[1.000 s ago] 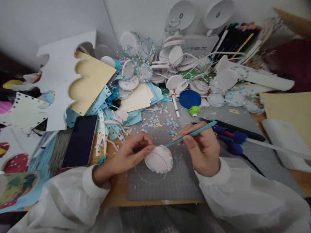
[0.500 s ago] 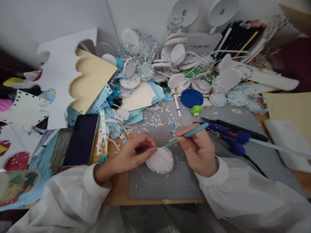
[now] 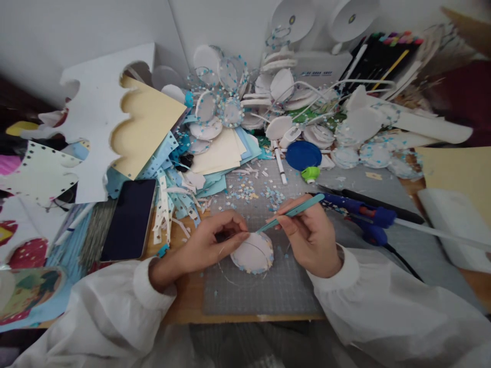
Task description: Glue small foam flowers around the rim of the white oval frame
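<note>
A white foam disc (image 3: pixel 251 254), its rim dotted with small blue and cream paper pieces, lies at the front of the cutting mat (image 3: pixel 291 296). My left hand (image 3: pixel 220 236) pinches at the disc's upper left edge; thin wire curves out from there across and around the disc. Between the thumb and fingers of my right hand (image 3: pixel 312 237) are teal tweezers (image 3: pixel 295 209), their tips at the disc's top edge close to my left fingertips. Whether the tips grip a paper piece is too small to tell. Loose paper bits (image 3: pixel 245 191) lie just beyond my hands.
A blue glue gun (image 3: pixel 356 212) and a black pen-like tool (image 3: pixel 383 204) lie right of my right hand. At left sits a phone (image 3: pixel 130 220) beside paper strips (image 3: pixel 164 204). Behind are a blue lid (image 3: pixel 304 155), a white marker (image 3: pixel 280 164) and several decorated discs (image 3: pixel 207 128).
My right hand and the tweezers have shifted very slightly left and down. The wire loop below the disc has moved a little. My left hand stays at the disc's edge.
</note>
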The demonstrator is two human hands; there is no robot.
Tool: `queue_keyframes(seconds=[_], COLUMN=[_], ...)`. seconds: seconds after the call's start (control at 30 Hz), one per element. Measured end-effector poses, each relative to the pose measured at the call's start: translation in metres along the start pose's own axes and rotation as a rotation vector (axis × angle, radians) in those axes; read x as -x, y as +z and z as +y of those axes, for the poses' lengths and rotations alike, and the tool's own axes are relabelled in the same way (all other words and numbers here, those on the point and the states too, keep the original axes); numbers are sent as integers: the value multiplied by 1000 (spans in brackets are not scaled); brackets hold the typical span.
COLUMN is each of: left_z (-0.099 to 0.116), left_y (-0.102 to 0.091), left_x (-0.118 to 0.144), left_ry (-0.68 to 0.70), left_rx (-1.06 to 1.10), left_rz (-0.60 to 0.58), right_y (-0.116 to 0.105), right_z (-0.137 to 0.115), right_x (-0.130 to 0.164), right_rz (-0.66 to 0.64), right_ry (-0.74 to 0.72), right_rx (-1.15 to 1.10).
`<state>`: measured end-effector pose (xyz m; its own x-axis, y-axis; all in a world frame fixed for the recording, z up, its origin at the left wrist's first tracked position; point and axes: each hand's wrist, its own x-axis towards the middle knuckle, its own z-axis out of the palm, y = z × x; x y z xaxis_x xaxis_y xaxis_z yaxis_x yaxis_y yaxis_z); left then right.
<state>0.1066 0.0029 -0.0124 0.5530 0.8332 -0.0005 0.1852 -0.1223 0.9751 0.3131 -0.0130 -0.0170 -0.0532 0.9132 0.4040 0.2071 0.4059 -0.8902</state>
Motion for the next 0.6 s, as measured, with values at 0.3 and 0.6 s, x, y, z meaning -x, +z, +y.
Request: queue_keyframes(seconds=[0.3,0.6], left_z=[1,-2], left_y=[0,0], left_x=[0,0], left_ry=[11,23], left_rx=[4,-29], left_rz=[-6,-8], right_y=[0,0], right_z=[0,0], right_x=[-3,-5], right_rz=[-15,-26], right_ry=[23,151], right_rx=[-34,-104])
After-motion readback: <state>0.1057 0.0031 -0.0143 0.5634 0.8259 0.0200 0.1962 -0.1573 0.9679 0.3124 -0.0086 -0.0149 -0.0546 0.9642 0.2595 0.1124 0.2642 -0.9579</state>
